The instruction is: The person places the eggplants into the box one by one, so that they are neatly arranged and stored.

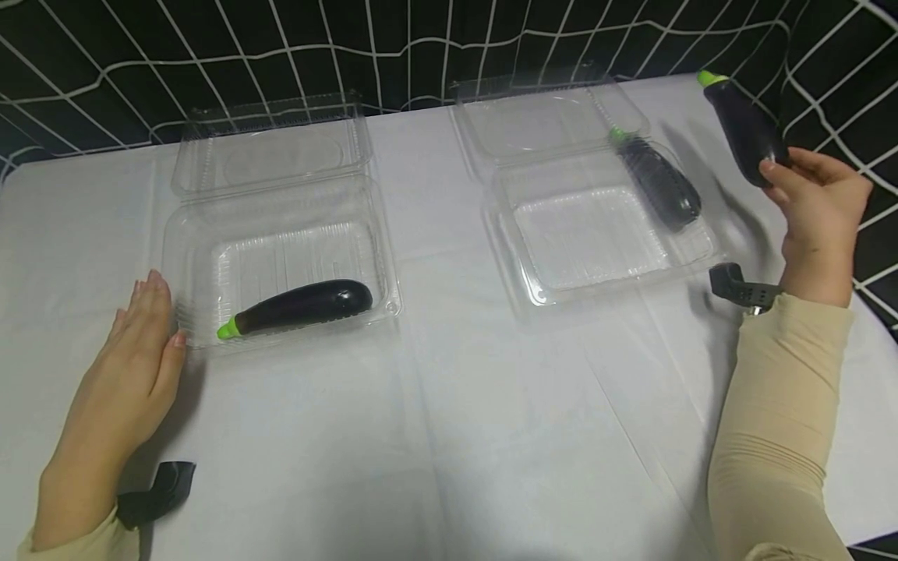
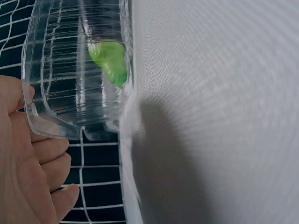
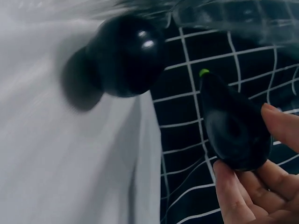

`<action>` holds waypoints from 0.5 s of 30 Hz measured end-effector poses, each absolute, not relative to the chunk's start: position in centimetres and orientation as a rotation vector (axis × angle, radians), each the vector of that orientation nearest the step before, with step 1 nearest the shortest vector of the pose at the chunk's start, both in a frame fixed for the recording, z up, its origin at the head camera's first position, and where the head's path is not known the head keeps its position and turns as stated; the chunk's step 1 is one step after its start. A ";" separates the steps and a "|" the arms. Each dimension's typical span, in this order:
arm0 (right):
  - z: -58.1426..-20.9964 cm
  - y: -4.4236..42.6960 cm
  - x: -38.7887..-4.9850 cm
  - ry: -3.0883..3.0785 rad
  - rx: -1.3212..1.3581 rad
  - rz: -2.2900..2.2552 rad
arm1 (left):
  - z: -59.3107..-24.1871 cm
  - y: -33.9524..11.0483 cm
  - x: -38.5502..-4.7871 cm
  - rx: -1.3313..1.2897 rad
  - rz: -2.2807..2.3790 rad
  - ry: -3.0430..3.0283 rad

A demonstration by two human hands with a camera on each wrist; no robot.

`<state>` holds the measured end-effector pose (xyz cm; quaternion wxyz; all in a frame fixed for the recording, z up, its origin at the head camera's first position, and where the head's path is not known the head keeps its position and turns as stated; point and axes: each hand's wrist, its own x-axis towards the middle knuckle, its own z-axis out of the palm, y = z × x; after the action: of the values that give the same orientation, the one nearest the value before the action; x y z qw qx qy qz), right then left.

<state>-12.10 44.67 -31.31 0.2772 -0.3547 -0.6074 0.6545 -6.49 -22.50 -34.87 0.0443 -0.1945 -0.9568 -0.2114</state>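
A dark purple eggplant (image 1: 309, 305) with a green stem lies in the left clear plastic clamshell box (image 1: 184, 269). My left hand (image 1: 133, 358) is beside that box's left wall, fingers extended; in the left wrist view, a fingertip touches the rim. The eggplant's green stem (image 2: 110, 60) shows through the plastic there. At the far right, my right hand (image 1: 821, 202) holds another eggplant (image 1: 747, 128) by its rounded end, above the table with the stem pointing up and away. A third eggplant (image 1: 659, 183) rests at the right clamshell box's (image 1: 522, 257) right side; inside or outside I cannot tell.
Both boxes have their lids (image 1: 281, 152) folded open toward the back. A white cloth (image 1: 449, 405) covers the table. Black fabric with a white grid (image 1: 393, 47) hangs behind and at the right. Dark wrist mounts (image 1: 157, 495) protrude inward from both wrists.
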 end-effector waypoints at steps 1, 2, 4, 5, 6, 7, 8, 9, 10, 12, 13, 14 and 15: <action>-31.0 44.5 -12.0 -1.613 -0.942 1.769 | -34.9 -22.5 -6.5 -0.594 -0.646 -2.923; -30.9 44.4 -12.0 -1.594 -0.930 1.780 | -34.9 -22.5 -6.5 -0.594 -0.646 -2.922; -30.5 44.2 -12.0 -1.564 -0.910 1.787 | -34.9 -22.5 -6.5 -0.594 -0.644 -2.924; -30.4 44.1 -12.0 -1.547 -0.898 1.786 | -34.9 -22.5 -6.5 -0.594 -0.643 -2.925; -30.3 44.0 -12.0 -1.533 -0.885 1.780 | -34.9 -22.5 -6.4 -0.593 -0.642 -2.928; -30.2 44.0 -12.0 -1.528 -0.881 1.766 | -34.9 -22.5 -6.4 -0.592 -0.641 -2.931; -30.0 43.9 -12.0 -1.525 -0.883 1.746 | -34.9 -22.5 -6.4 -0.591 -0.639 -2.933; -29.8 43.8 -12.0 -1.525 -0.885 1.728 | -34.9 -22.5 -6.4 -0.591 -0.639 -2.936; -29.6 43.6 -12.0 -1.515 -0.878 1.717 | -34.9 -22.5 -6.4 -0.590 -0.639 -2.938; -29.1 43.3 -11.9 -1.521 -0.883 1.687 | -34.9 -22.5 -6.4 -0.587 -0.637 -2.937; -28.9 43.2 -11.9 -1.528 -0.892 1.671 | -34.9 -22.5 -6.4 -0.586 -0.636 -2.936; -28.7 43.0 -11.8 -1.532 -0.898 1.661 | -34.9 -22.5 -6.5 -0.587 -0.637 -2.933; -28.6 43.0 -11.8 -1.534 -0.894 1.659 | -34.9 -22.5 -6.5 -0.587 -0.638 -2.931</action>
<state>-11.79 42.96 -28.58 0.3485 -0.3448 -0.5917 0.6400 -6.46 -22.50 -34.88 0.0425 -0.1920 -0.9581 -0.2084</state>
